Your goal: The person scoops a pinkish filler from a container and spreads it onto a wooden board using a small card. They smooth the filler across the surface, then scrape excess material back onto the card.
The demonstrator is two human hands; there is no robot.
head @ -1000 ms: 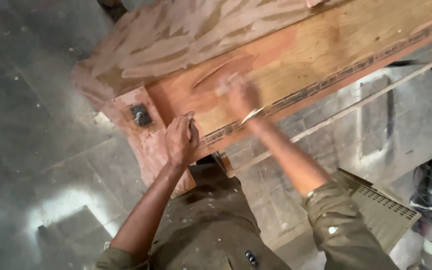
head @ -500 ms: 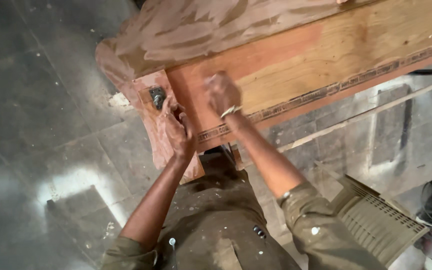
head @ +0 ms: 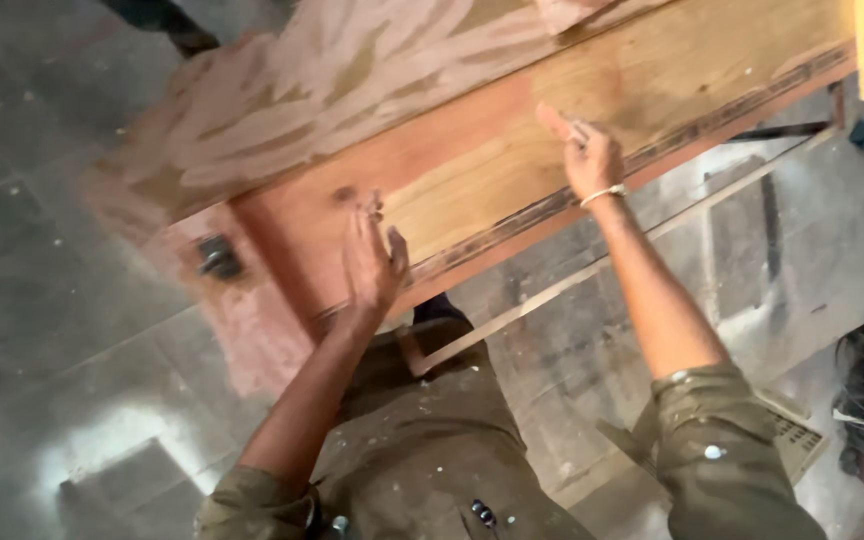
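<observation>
Two hands rest on one long wooden panel (head: 512, 150). The left hand (head: 370, 262) lies flat on the near edge of the panel, with fingers loosely spread and holding nothing; the reddish part of the wood is under its palm and a small dark knot (head: 344, 194) is just beyond its fingertips. The right hand (head: 584, 152) is further to the right, also on the panel, with a thin bracelet (head: 602, 195) on the wrist. Its fingers are bent and pressed down on the yellowish part of the wood; if there is something small under them, I cannot tell, because the picture is blurred there. The panel goes from the far right down to the near left, where it ends in a pale, patchy corner with a dark metal fitting (head: 218, 256). Below the panel is a grey tiled floor (head: 42, 260). A thin metal frame (head: 652, 230) stands under the right part.
</observation>
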